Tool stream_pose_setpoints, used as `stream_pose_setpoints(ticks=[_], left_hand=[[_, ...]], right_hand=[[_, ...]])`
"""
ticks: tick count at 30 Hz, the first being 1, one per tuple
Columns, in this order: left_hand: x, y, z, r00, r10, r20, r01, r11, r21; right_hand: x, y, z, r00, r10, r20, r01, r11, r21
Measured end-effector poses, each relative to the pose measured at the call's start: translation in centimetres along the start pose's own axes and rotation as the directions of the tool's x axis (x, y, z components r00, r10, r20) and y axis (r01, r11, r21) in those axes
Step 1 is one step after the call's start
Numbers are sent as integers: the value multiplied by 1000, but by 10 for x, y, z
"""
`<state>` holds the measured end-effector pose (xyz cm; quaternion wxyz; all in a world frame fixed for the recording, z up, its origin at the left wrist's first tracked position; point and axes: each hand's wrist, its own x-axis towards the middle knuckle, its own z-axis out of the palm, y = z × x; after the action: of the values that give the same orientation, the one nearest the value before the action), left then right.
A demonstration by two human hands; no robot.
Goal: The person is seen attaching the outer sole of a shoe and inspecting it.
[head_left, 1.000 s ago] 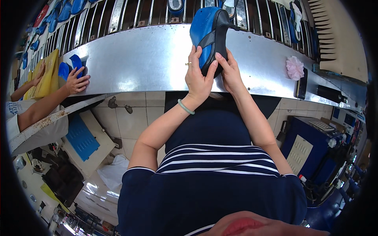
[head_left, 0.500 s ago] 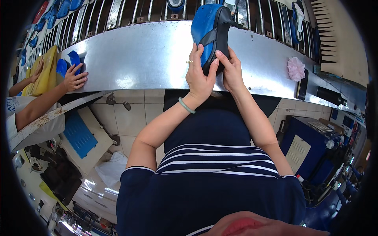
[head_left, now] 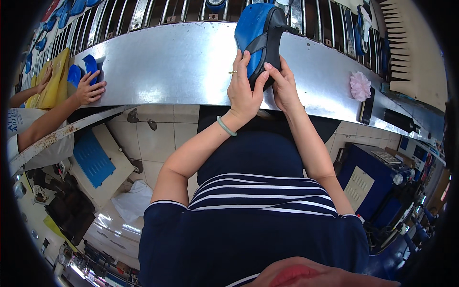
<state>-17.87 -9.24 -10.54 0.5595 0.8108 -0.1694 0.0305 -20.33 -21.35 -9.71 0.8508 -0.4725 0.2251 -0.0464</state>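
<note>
Both my hands hold a black sandal (head_left: 274, 36) fitted on a blue shoe last (head_left: 249, 28), tilted above the metal bench edge. A dark strap crosses the blue last. My left hand (head_left: 245, 88) wraps the near end from the left, its fingers on the blue side and its thumb on the black part. On the other side, my right hand (head_left: 286, 88) grips the black edge, with the thumb pressed on it and the fingers mostly hidden behind. A ring and a green bangle (head_left: 226, 126) are on my left hand and wrist.
A roller conveyor (head_left: 158, 12) carrying blue lasts runs behind the shiny metal bench (head_left: 167, 62). At left, a co-worker's hand (head_left: 89, 90) touches blue pieces (head_left: 90, 67) beside yellow sheets (head_left: 60, 79). A pink puff (head_left: 359, 86), a phone (head_left: 367, 106) and a black bottle (head_left: 400, 119) lie at right.
The view has shifted slightly, and the sandal sits a little further right in it. My grip on it looks the same.
</note>
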Motion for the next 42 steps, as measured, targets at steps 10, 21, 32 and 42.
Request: stream_pose_setpoints(ticks=[10, 21, 32, 42], left_hand=[[-1, -2, -3, 999, 5, 41, -3, 999, -45], [27, -4, -35, 845, -237, 479, 525, 536, -661], [32, -8, -38, 849, -107, 517, 444, 674, -590], [34, -7, -42, 812, -86, 578, 489, 642, -591]], right_hand=[[2, -1, 1, 1000, 21, -14, -21, 1000, 5], [-2, -6, 3, 999, 22, 25, -22, 1000, -6], [-3, -3, 4, 999, -12, 35, 13, 1000, -24], [-8, 5, 14, 996, -87, -24, 86, 994, -64]])
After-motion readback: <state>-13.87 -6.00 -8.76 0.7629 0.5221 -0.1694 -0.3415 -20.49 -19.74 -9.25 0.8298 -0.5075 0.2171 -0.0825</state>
